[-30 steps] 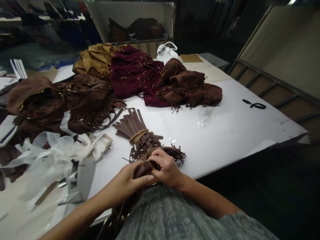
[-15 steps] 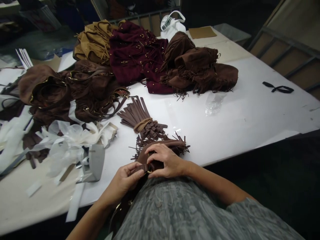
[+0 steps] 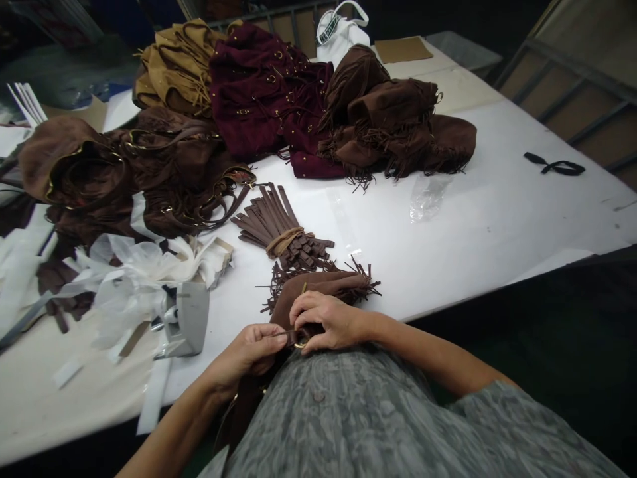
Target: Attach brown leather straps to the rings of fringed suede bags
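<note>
Close to my body, a brown fringed suede bag rests at the table's near edge, its lower part hidden by my hands and lap. My left hand pinches a short dark brown strap between thumb and fingers. At the strap's right end is a gold-coloured metal ring. My right hand curls around the ring and the strap end, thumb below and fingers above. Just beyond the bag lies a bundle of brown strap pieces, tied with a tan band.
A grey tape dispenser stands left of my hands, among crumpled white paper strips. Farther back are heaped brown bags, maroon bags, tan bags and more brown fringed bags. A black strap loop lies at right.
The strap in my left hand has turned to show its thin edge. My right fingers have shifted slightly around the ring. The view has tilted a little.
</note>
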